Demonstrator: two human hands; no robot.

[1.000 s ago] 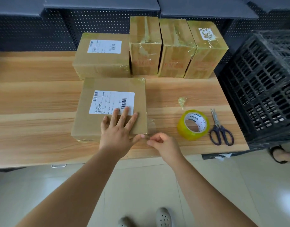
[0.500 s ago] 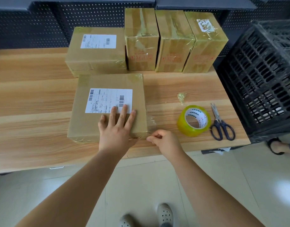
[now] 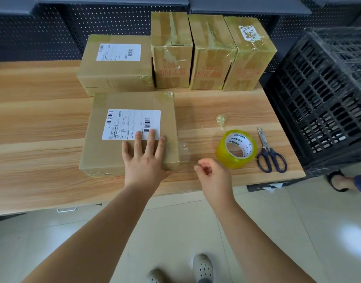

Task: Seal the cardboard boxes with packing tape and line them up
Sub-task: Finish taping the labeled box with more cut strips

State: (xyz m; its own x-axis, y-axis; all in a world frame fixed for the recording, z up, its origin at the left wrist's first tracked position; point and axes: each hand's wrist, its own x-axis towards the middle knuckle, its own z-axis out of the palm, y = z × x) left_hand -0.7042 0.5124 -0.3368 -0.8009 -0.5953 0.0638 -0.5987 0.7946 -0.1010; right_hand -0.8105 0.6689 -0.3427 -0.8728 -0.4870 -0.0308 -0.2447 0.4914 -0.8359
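Left hand (image 3: 144, 160), fingers spread, pressed flat on the near right corner of the labelled box (image 3: 130, 133) lying on the desk (image 3: 32, 123); a loose end of clear tape (image 3: 183, 150) projects from the box's right side. Right hand (image 3: 213, 176), loosely curled and holding nothing, hovers beside it. Tape roll (image 3: 236, 149) and scissors (image 3: 269, 152) lie to the right; four sealed boxes (image 3: 196, 52) stand in a row behind
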